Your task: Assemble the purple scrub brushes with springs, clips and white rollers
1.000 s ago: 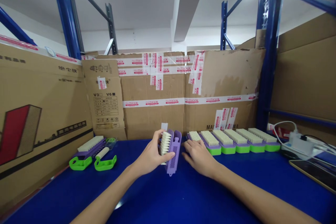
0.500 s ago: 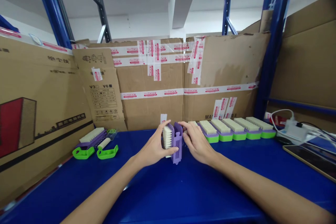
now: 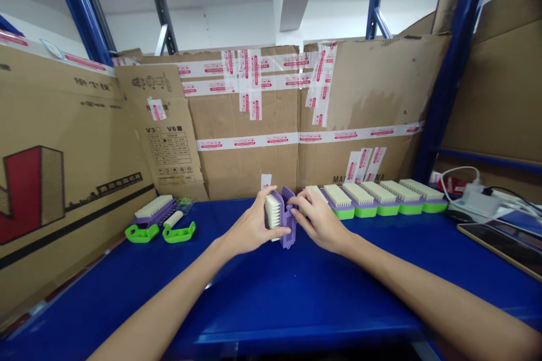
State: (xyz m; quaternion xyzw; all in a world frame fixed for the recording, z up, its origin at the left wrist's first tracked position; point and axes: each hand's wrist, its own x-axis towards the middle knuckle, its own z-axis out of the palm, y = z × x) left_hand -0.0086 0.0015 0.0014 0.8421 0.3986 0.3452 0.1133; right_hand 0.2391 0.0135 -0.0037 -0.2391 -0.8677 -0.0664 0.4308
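Note:
My left hand (image 3: 252,220) is closed around a scrub brush, its white bristles (image 3: 272,213) facing left and its purple body (image 3: 289,228) standing upright. The thumb lies across the lower front of the purple body, and the fingers reach behind the bristles. From the other side, my right hand (image 3: 319,217) pinches at the upper inner part of the purple body with bent fingers. Whether a small piece sits between those fingertips cannot be made out. The brush is tilted slightly, just above the blue tabletop (image 3: 271,293).
Several finished-looking brushes with green bases (image 3: 376,208) stand in a row at back right. On the left lie another purple brush (image 3: 154,211), two green handles (image 3: 180,233) and a white roller (image 3: 173,219). A phone (image 3: 499,242) and a white charger (image 3: 476,197) with cables lie far right.
My right fingertips have moved down and inward, from the top edge of the purple body to its inner face. The left hand keeps its hold. The camera view has shifted slightly.

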